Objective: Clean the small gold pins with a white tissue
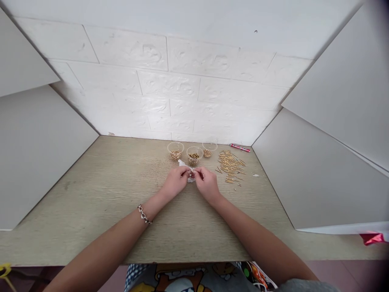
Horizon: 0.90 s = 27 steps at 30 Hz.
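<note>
Over the middle of the table, my left hand [177, 179] and my right hand [207, 183] meet with fingertips pinched. Whatever sits between them is too small to make out. Under the fingers lies a crumpled white tissue [182, 163], partly covered by both hands. Just beyond stands a clear cup [194, 156] holding small dark-gold pieces. A second clear cup [175, 151] to its left and a third clear cup [209, 149] to its right hold small pinkish-gold pieces. Beside my right hand is a spread pile of thin gold-coloured sticks [230, 164].
A red patterned tube [240, 148] lies at the back right by the wall. Fine brown specks [161, 168] are scattered left of the tissue, and white scraps [255, 175] lie to the right. Grey panels [45, 154] flank the table [188, 227], with a white brick-patterned wall [182, 85] behind.
</note>
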Each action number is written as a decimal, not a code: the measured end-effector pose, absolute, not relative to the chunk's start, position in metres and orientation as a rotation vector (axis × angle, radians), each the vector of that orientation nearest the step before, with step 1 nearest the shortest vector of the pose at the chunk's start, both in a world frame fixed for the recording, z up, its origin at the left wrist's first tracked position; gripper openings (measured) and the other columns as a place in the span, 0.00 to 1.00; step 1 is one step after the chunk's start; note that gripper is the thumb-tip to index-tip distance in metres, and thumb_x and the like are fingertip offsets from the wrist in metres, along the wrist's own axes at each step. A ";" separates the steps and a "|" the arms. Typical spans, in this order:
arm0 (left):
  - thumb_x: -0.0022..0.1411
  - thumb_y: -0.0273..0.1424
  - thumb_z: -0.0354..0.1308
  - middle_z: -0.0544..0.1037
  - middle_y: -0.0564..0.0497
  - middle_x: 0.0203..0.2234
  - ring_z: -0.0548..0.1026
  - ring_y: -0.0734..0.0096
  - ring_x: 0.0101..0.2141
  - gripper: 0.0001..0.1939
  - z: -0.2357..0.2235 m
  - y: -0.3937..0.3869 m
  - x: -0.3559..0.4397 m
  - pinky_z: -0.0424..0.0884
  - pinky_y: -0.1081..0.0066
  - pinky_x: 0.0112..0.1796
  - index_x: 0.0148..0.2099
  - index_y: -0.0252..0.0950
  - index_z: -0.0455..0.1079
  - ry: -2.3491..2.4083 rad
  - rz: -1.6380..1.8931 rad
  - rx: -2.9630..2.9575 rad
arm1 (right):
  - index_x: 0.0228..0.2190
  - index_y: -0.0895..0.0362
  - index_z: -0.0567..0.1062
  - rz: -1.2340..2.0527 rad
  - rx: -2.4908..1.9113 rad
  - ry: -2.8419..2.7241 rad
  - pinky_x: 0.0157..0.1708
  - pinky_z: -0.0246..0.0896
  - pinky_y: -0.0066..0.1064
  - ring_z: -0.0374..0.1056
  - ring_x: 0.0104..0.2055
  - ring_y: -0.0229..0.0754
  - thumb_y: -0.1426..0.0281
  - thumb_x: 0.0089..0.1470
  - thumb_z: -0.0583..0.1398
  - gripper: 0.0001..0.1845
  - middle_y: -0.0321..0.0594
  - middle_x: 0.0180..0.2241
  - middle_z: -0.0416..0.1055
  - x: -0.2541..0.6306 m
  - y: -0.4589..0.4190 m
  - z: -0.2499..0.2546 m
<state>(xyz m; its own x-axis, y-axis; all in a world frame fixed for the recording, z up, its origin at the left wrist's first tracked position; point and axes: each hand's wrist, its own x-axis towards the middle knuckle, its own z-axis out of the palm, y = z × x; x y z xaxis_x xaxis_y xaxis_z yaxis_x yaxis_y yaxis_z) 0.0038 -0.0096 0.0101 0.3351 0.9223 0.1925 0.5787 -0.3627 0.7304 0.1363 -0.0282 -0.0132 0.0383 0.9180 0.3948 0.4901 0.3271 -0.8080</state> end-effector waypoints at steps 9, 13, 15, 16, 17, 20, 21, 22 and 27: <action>0.56 0.29 0.46 0.74 0.52 0.26 0.69 0.72 0.29 0.11 0.010 -0.011 0.005 0.63 0.73 0.33 0.29 0.35 0.69 1.288 0.853 1.930 | 0.28 0.57 0.70 0.572 -1.335 -1.548 0.30 0.60 0.29 0.67 0.27 0.38 0.67 0.50 0.52 0.09 0.39 0.25 0.72 0.134 -0.028 -0.016; 0.56 0.33 0.46 0.74 0.51 0.27 0.70 0.71 0.31 0.12 0.006 -0.009 0.006 0.65 0.73 0.34 0.32 0.33 0.69 1.168 0.917 1.687 | 0.31 0.57 0.70 0.624 -1.306 -1.525 0.29 0.60 0.28 0.67 0.28 0.38 0.66 0.51 0.51 0.10 0.38 0.27 0.72 0.135 -0.028 -0.014; 0.55 0.34 0.47 0.74 0.50 0.27 0.70 0.72 0.30 0.12 0.004 -0.007 0.006 0.65 0.73 0.33 0.31 0.32 0.69 1.121 0.930 1.596 | 0.31 0.57 0.70 0.606 -1.294 -1.545 0.28 0.60 0.28 0.66 0.27 0.37 0.66 0.51 0.52 0.10 0.38 0.26 0.72 0.136 -0.028 -0.012; 0.55 0.35 0.48 0.74 0.50 0.27 0.70 0.72 0.30 0.13 0.004 -0.007 0.006 0.65 0.73 0.33 0.31 0.32 0.69 1.107 0.929 1.568 | 0.31 0.57 0.71 0.590 -1.293 -1.561 0.28 0.60 0.27 0.66 0.27 0.37 0.67 0.50 0.52 0.10 0.38 0.26 0.72 0.136 -0.028 -0.011; 0.55 0.35 0.48 0.74 0.50 0.26 0.70 0.72 0.29 0.13 0.004 -0.006 0.006 0.66 0.73 0.32 0.30 0.32 0.69 1.097 0.924 1.550 | 0.30 0.57 0.71 0.571 -1.296 -1.577 0.28 0.60 0.27 0.65 0.26 0.37 0.67 0.50 0.52 0.10 0.38 0.26 0.72 0.137 -0.028 -0.010; 0.55 0.36 0.48 0.74 0.51 0.25 0.70 0.73 0.28 0.14 0.003 -0.005 0.005 0.65 0.73 0.31 0.31 0.32 0.69 1.109 0.900 1.545 | 0.29 0.56 0.73 0.534 -1.305 -1.609 0.29 0.60 0.27 0.66 0.27 0.37 0.68 0.49 0.53 0.10 0.38 0.26 0.72 0.138 -0.028 -0.009; 0.55 0.36 0.48 0.74 0.51 0.25 0.70 0.73 0.28 0.14 0.003 -0.005 0.005 0.65 0.73 0.31 0.31 0.32 0.69 1.122 0.893 1.564 | 0.29 0.56 0.73 0.531 -1.304 -1.610 0.30 0.60 0.28 0.66 0.27 0.37 0.68 0.49 0.53 0.10 0.38 0.27 0.72 0.139 -0.027 -0.009; 0.55 0.36 0.48 0.74 0.51 0.25 0.70 0.72 0.28 0.14 0.002 -0.005 0.005 0.65 0.73 0.32 0.31 0.32 0.69 1.137 0.889 1.590 | 0.29 0.56 0.73 0.529 -1.303 -1.605 0.30 0.60 0.28 0.66 0.27 0.37 0.68 0.49 0.53 0.10 0.38 0.27 0.73 0.139 -0.027 -0.009; 0.56 0.36 0.47 0.74 0.51 0.27 0.70 0.71 0.30 0.14 0.002 -0.007 0.004 0.65 0.72 0.33 0.34 0.33 0.70 1.206 0.877 1.721 | 0.30 0.56 0.73 0.546 -1.318 -1.572 0.31 0.61 0.29 0.66 0.27 0.37 0.67 0.49 0.53 0.10 0.37 0.26 0.72 0.140 -0.026 -0.012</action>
